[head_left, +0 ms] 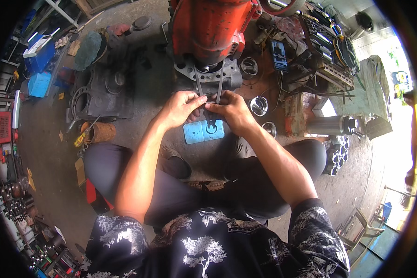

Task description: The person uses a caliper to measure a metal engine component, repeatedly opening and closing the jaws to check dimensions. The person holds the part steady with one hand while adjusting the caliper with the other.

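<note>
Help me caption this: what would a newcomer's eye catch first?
A big red machine part dominates the top centre. Just below, the left hand and right hand grip a two-armed metal tool. A flat, bright blue piece shows below the hands.

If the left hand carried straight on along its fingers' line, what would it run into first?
The left hand would first meet the two-legged metal tool at its fingertips. Beyond that, the right hand seems next, though depth is hard to judge.
</note>
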